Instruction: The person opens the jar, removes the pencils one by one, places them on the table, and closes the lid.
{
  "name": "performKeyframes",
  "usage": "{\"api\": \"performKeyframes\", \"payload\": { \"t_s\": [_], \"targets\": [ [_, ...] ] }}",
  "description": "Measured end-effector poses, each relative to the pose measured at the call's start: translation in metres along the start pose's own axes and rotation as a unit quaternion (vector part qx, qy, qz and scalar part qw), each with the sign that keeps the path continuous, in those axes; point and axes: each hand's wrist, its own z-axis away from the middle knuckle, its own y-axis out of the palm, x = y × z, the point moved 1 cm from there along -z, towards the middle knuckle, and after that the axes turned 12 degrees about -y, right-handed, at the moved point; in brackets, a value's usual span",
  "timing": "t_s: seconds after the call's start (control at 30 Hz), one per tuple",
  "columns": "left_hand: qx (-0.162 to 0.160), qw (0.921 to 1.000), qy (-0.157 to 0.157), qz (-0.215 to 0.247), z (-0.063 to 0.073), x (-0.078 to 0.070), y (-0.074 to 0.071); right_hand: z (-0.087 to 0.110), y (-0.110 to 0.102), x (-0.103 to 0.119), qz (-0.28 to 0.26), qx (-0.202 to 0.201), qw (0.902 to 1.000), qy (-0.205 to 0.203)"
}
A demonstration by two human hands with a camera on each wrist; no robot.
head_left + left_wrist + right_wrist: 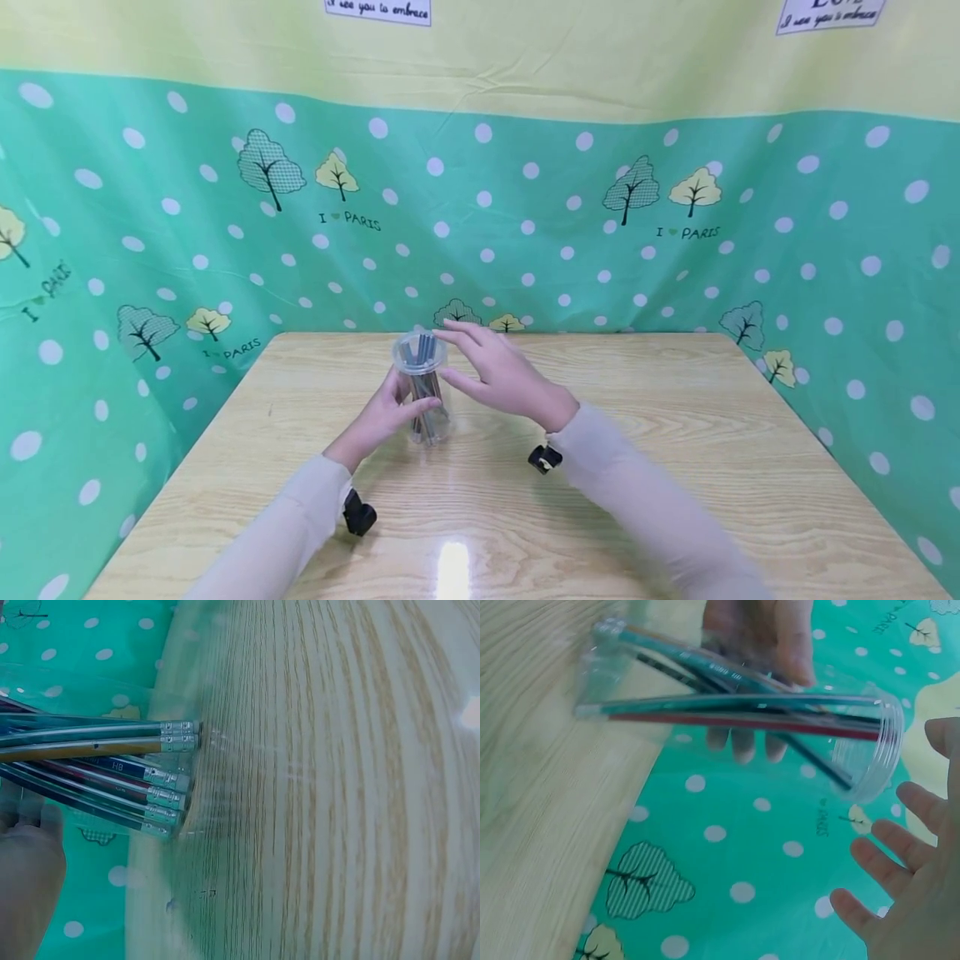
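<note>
My left hand [384,414] grips a clear plastic jar [420,367], its thumb across the near side and its fingers around the back. Several pencils [425,392] lean at different angles inside, their metal-banded eraser ends [169,796] down at the base in the left wrist view. Whether the base touches the table cannot be told. Beside the jar's rim, my right hand [498,373] is held with fingers spread and extended, holding nothing. In the right wrist view, its fingers [885,866] are apart from the jar's ridged mouth [889,750].
The light wood-grain table [637,492] reaches back to a green dotted curtain [525,200], which also hangs along both sides. A bright reflection lies on the near tabletop. Black wrist mounts [545,458] sit below both sleeves.
</note>
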Motion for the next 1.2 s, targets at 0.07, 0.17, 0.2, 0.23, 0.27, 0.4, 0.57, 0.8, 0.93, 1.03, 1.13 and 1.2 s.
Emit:
{"api": "performKeyframes", "payload": {
  "t_s": [0.07,0.17,0.2,0.23,0.27,0.4,0.57,0.8,0.93,1.03,1.13,1.2],
  "targets": [
    [0.0,1.0,-0.005,-0.003,0.001,0.001,-0.001,-0.005,0.003,0.002,-0.002,0.002,1.0,0.003],
    [0.004,1.0,-0.006,-0.002,0.0,0.002,-0.001,-0.013,0.005,0.005,-0.005,0.008,0.9999,0.006],
    [0.006,1.0,-0.004,-0.002,0.0,0.002,-0.002,-0.015,0.006,0.007,-0.006,0.011,0.9999,0.008],
    [0.008,1.0,-0.003,-0.001,0.0,0.002,-0.002,-0.017,0.007,0.008,-0.005,0.016,0.9998,0.01],
    [0.01,0.9999,-0.003,-0.001,0.0,0.003,-0.002,-0.02,0.008,0.009,-0.006,0.02,0.9997,0.012],
    [0.017,0.9998,0.0,0.001,0.0,0.002,-0.002,-0.028,0.012,0.013,-0.011,0.04,0.9988,0.025],
    [0.025,0.9996,0.01,-0.004,0.0,0.0,-0.001,-0.035,0.021,0.015,-0.02,0.045,0.9977,0.046],
    [0.023,0.9996,0.006,-0.017,-0.002,0.002,-0.001,-0.039,0.039,0.019,0.001,-0.025,0.9945,0.102],
    [0.028,0.9993,0.013,-0.02,-0.002,0.003,-0.001,-0.039,0.048,0.019,-0.005,-0.078,0.9911,0.108],
    [0.028,0.9991,0.019,-0.023,-0.002,0.004,-0.002,-0.039,0.052,0.019,0.004,-0.101,0.9901,0.097],
    [0.025,0.9991,0.023,-0.026,-0.002,0.004,-0.002,-0.038,0.054,0.018,0.014,-0.109,0.9903,0.085],
    [0.025,0.999,0.024,-0.028,-0.002,0.004,-0.003,-0.038,0.054,0.017,0.013,-0.111,0.9906,0.079]
  ]
}}
